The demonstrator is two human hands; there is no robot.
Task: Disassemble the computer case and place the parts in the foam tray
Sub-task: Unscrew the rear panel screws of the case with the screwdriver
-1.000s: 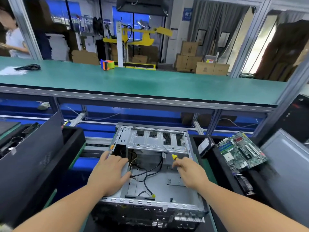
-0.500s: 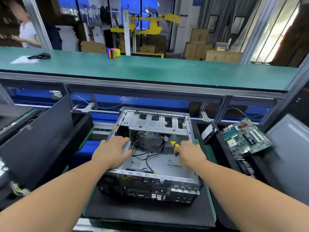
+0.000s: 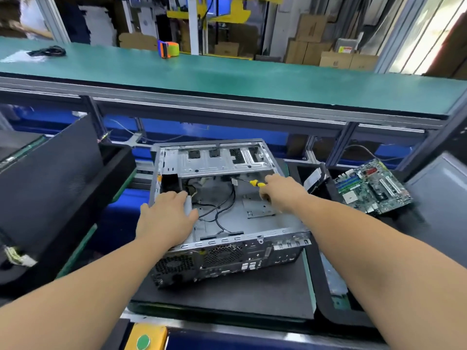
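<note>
inside open computer case [image 3: 252,213], right hand [image 3: 283,194] grasping screwdriver [image 3: 255,183] (yellow handle), left hand [image 3: 165,218] flat, relaxed

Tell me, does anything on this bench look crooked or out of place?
Yes: the computer case sits skewed on its black mat, not square to it. The motherboard lies tilted in the foam tray on the right.

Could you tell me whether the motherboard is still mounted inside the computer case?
Out. The motherboard lies to the right of the computer case, whose bare metal floor shows only loose black cables.
</note>
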